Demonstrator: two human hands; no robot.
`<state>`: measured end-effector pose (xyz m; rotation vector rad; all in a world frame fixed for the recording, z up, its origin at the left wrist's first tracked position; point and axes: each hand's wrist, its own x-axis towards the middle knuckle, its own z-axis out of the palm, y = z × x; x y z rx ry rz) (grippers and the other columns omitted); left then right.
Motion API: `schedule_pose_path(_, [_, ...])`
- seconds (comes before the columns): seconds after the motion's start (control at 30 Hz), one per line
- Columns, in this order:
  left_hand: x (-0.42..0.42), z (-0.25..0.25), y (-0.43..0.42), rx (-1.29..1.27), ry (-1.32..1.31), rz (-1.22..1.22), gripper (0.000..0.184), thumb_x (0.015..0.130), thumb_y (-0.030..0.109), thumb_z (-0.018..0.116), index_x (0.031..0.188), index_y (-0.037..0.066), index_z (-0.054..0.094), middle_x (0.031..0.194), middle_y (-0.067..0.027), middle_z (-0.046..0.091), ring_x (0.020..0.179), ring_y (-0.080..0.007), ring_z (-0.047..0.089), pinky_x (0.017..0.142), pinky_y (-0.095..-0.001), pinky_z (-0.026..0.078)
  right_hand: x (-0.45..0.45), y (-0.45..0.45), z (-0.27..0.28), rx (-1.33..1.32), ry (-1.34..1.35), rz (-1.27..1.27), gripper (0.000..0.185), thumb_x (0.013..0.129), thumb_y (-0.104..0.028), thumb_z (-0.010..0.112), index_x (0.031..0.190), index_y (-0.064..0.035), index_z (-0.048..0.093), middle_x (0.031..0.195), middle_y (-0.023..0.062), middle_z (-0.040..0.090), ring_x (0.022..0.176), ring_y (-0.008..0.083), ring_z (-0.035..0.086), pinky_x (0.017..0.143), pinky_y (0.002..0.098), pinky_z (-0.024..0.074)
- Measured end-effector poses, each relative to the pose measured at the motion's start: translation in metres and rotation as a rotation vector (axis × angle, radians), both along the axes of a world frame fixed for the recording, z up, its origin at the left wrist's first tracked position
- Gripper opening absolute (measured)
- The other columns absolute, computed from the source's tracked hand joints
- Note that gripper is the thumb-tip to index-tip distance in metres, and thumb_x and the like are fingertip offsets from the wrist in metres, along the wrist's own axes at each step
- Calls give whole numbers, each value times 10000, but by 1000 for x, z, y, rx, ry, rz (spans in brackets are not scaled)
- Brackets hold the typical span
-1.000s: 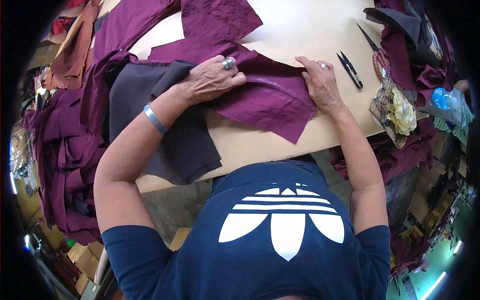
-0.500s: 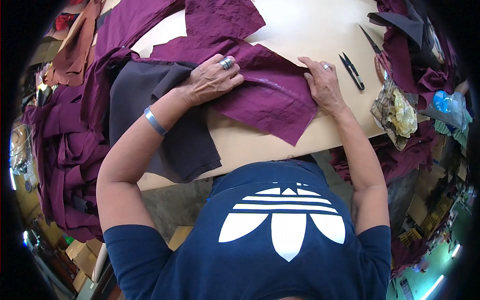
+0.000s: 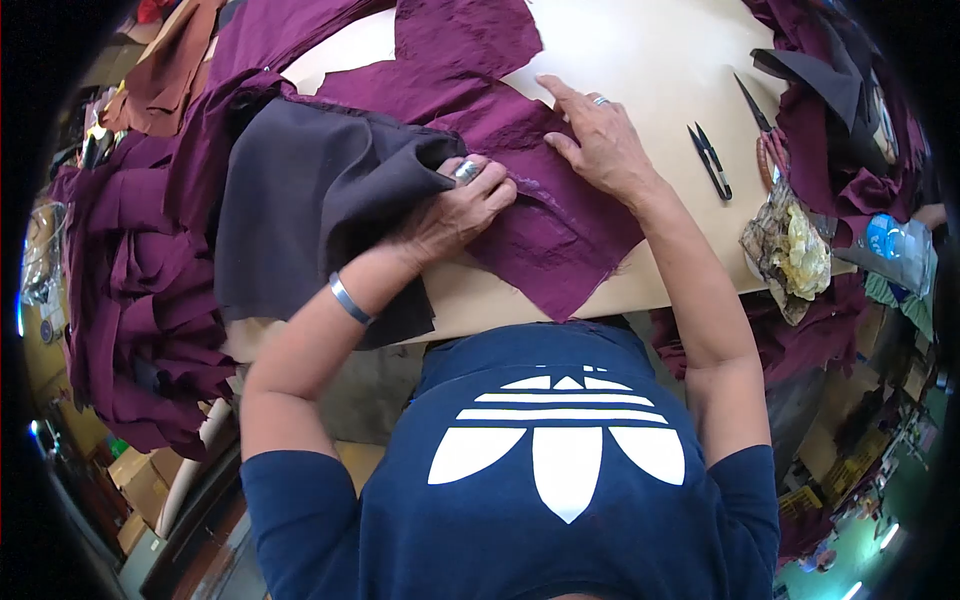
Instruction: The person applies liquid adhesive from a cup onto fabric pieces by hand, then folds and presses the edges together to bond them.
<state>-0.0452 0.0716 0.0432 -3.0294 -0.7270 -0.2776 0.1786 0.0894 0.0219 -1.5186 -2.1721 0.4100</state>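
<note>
Maroon fabric (image 3: 560,240) lies across the table in front of me, its lower corner pointing toward the near edge. My left hand (image 3: 465,205), a ring on it and a bangle at the wrist, is closed on the edge of dark grey fabric (image 3: 290,200), over the maroon piece. That grey cloth is bunched up beside my fingers and spreads out to the left. My right hand (image 3: 597,145) rests on the upper right edge of the maroon fabric, thumb and index finger apart, the other fingers partly hidden.
Black snips (image 3: 710,162) and scissors with reddish handles (image 3: 768,145) lie on the pale table (image 3: 640,60) at the right. Beside them is a crumpled yellowish bundle (image 3: 795,245). Maroon cloth (image 3: 140,290) hangs in a heap at the left, brown cloth (image 3: 165,80) behind it.
My left hand has moved right and slightly down, and the grey fabric now bunches up next to it. My right hand has shifted up and left. The maroon piece has turned a little.
</note>
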Motion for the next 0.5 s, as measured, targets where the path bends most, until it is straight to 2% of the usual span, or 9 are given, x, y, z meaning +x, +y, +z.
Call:
schedule_pose_path(0.17, [-11,-19,-25,-265,-335,599,263,839,165,584,1073,65,520,1054,-137,528,1028,-301,514,922,-376,406,-8,-6,12,-233,107,7,563,815,-169,600,1320,-157,351,995,182,625,854,352,614,798,426,457])
schedule_pose_path(0.27, [-15,-32,-36,-213,-347,683,313,876,223,564,1151,85,506,1123,-163,527,1098,-324,482,965,-379,367,-20,1,9,-175,255,-24,536,818,-111,583,1305,-151,364,1013,204,621,876,365,616,794,434,475])
schedule_pose_path(0.4, [-30,-39,-23,-303,-340,704,382,898,256,537,1241,99,476,1204,-159,518,1140,-322,468,984,-383,346,-40,19,-4,-52,474,-55,547,807,-39,583,1299,-159,374,1022,214,622,909,373,615,835,432,472])
schedule_pose_path(0.43, [-35,-46,-16,-293,-364,698,386,903,259,530,1250,98,474,1214,-158,515,1140,-321,469,986,-383,344,-43,24,-9,-19,470,-78,575,793,-3,588,1300,-166,371,1027,199,626,879,369,621,824,433,477])
schedule_pose_path(0.5, [-39,-49,-9,-238,-343,680,365,917,242,509,1250,93,489,1225,-151,516,1119,-318,489,974,-379,358,-44,27,-16,62,429,-67,581,793,-12,594,1306,-161,365,985,192,634,840,364,626,787,429,481])
